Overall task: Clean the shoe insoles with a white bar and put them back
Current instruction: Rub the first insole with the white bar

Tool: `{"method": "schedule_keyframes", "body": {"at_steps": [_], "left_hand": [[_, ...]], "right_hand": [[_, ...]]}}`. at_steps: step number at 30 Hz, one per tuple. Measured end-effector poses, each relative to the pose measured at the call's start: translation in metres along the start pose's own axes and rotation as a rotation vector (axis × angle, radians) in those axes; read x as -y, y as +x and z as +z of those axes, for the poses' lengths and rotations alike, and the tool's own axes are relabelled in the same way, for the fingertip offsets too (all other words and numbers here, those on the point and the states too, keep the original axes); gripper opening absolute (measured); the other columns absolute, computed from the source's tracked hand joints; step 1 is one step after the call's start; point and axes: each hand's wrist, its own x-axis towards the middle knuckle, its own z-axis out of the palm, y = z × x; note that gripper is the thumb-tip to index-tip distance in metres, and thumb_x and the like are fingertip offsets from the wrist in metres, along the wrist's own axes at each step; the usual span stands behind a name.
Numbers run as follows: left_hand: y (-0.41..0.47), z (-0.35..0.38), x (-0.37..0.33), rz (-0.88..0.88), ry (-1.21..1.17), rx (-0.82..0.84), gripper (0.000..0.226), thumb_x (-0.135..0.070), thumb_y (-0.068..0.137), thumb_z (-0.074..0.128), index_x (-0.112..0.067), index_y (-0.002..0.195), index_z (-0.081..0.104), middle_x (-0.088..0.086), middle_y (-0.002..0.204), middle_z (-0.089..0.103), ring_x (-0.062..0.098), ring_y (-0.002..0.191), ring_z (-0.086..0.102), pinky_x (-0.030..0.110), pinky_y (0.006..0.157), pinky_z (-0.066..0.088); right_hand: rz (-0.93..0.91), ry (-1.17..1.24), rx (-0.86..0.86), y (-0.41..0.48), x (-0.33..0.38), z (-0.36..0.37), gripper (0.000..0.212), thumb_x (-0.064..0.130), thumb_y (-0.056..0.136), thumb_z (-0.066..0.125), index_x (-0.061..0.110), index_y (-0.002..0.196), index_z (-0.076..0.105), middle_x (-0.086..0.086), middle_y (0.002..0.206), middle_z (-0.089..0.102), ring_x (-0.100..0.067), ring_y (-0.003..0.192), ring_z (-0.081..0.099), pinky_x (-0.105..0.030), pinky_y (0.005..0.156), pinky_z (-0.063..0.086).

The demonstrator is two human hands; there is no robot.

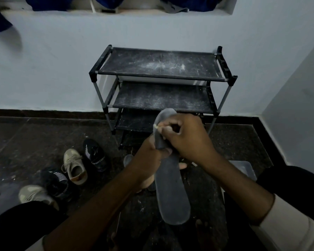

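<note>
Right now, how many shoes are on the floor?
4, all at left: a black shoe nearest the rack, a beige shoe beside it, a second black shoe closer in, and a second beige shoe lowest in view. More may be hidden.

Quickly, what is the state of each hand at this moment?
The left hand grips the grey insole.
The right hand pinches the white bar against the insole.

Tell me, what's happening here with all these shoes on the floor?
A person is cleaning a grey insole. The left hand grips it around the middle, while the right hand pinches a small white bar against its upper end. Four shoes lie on the floor to the left, and a dusty black rack stands by the wall.
</note>
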Motion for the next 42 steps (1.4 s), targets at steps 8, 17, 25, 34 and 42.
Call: {"method": "schedule_keyframes", "body": {"at_steps": [8,17,25,34,42], "left_hand": [[-0.004,0.005,-0.002,-0.049,0.085,0.122,0.053,0.003,0.101,0.053,-0.040,0.134,0.052,0.005,0.127,0.071,0.032,0.107,0.074,0.053,0.084,0.062],[-0.002,-0.003,0.002,-0.050,0.080,0.104,0.056,0.005,0.103,0.049,-0.031,0.146,0.046,0.012,0.134,0.066,0.036,0.110,0.072,0.055,0.084,0.062],[-0.001,-0.004,0.000,-0.074,0.051,0.039,0.037,-0.001,0.106,0.048,-0.017,0.139,0.054,0.019,0.134,0.063,0.035,0.107,0.072,0.058,0.080,0.062],[0.002,-0.009,0.008,0.023,0.289,-0.002,0.044,-0.001,0.104,0.053,-0.023,0.142,0.050,0.011,0.138,0.063,0.017,0.108,0.073,0.032,0.077,0.063],[0.001,-0.007,0.010,-0.017,0.109,0.130,0.079,0.005,0.102,0.052,-0.052,0.153,0.031,-0.003,0.142,0.061,0.037,0.110,0.072,0.050,0.076,0.064]], "right_hand": [[-0.049,-0.066,-0.007,0.009,-0.006,-0.005,0.015,0.010,0.092,0.066,0.016,0.088,0.080,0.006,0.086,0.073,-0.004,0.082,0.066,-0.031,0.076,0.054],[-0.078,-0.063,0.037,0.009,-0.006,-0.002,0.017,0.007,0.091,0.066,0.014,0.083,0.079,0.002,0.084,0.070,-0.006,0.080,0.064,-0.030,0.073,0.052],[-0.133,-0.026,0.076,-0.003,0.004,0.001,0.019,0.006,0.091,0.067,0.018,0.083,0.080,0.006,0.086,0.072,-0.002,0.085,0.066,-0.019,0.073,0.052],[-0.094,-0.048,0.039,-0.003,0.001,0.003,0.019,0.010,0.094,0.065,0.018,0.083,0.079,0.007,0.084,0.069,-0.003,0.082,0.065,-0.016,0.072,0.049],[-0.017,-0.055,-0.146,0.015,-0.017,-0.001,0.012,0.010,0.092,0.068,0.013,0.090,0.079,0.009,0.079,0.066,-0.002,0.076,0.062,-0.012,0.069,0.045]]}}
